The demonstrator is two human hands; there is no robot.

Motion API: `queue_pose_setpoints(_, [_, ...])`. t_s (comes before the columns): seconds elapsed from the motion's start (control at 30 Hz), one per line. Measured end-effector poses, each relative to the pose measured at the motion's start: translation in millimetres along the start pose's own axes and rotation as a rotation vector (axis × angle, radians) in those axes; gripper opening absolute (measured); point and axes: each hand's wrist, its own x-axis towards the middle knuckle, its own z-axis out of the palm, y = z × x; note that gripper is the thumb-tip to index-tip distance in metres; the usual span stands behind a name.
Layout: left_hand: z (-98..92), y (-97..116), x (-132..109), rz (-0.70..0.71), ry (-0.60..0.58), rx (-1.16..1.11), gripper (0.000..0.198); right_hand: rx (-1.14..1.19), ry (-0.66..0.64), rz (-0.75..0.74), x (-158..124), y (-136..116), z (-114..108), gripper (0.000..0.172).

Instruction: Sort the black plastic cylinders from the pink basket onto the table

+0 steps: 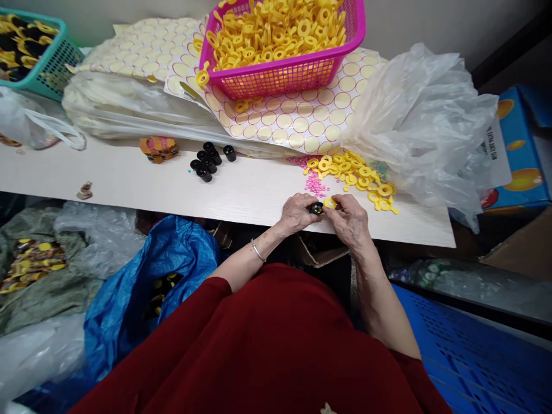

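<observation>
My left hand (pixel 297 213) is closed around a small black cylinder (pixel 317 208), its open end facing up with small coloured bits inside. Close beside it, my right hand (pixel 350 221) pinches a yellow plastic ring piece (pixel 330 202) between thumb and finger. Just beyond my hands lies a scatter of small pink beads (pixel 315 184). To the right of them spreads a loose pile of yellow ring pieces (pixel 364 172). Several more black cylinders (pixel 207 164) stand grouped on the white table to the left.
A pink basket (pixel 276 80) full of yellow ring pieces stands at the back on a circle-patterned sheet (pixel 297 123). Crumpled clear plastic bags (pixel 426 121) lie at right. A green basket (pixel 56 63) is far left. Below the table edge hangs a blue sack (pixel 129 287).
</observation>
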Motion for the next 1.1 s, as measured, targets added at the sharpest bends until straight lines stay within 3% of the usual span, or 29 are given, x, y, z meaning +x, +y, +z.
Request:
queue_pose_setpoints(0.1, [1.6, -0.9, -0.7, 0.003, 0.001, -0.007, 0.022, -0.018, -0.064, -0.083, -2.6, -11.9, 2.1, 0.027])
queue_pose_setpoints(0.27, [1.2, -1.4, -2.2, 0.000, 0.025, -0.067, 0.021, -0.119, -0.123, -0.054, -2.9, -24.4, 2.0, 0.029])
queue_pose_setpoints(0.4, [-4.3, -2.7, -3.4, -0.008, 0.049, -0.382, 0.030, -0.084, -0.113, -0.037, -2.1, -24.7, 4.7, 0.027])
queue_pose_setpoints(0.5, [-6.7, -2.1, -3.4, -0.070, 0.064, -0.647, 0.024, -0.012, -0.068, -0.039, -2.2, -21.7, 11.4, 0.022])
queue_pose_setpoints(0.63, [-5.4, 0.5, -1.1, -0.106, 0.029, -0.722, 0.021, 0.147, 0.009, 0.000, -4.5, -19.7, 18.4, 0.021])
queue_pose_setpoints(0.77, [-7.2, 2.1, 1.3, -0.141, 0.012, -0.708, 0.019, 0.429, 0.032, 0.116, -6.7, -23.4, 16.5, 0.025])
queue_pose_setpoints(0.93, [-11.5, 8.8, 1.3, -0.216, 0.012, -0.779, 0.021, 0.943, 0.034, 0.456, -3.5, -30.5, 20.4, 0.041])
queue_pose_setpoints(1.1, [-7.7, 18.3, -0.7, -0.456, 0.016, -0.884, 0.026, 1.045, 0.064, 0.597, 4.7, -31.1, 33.4, 0.037])
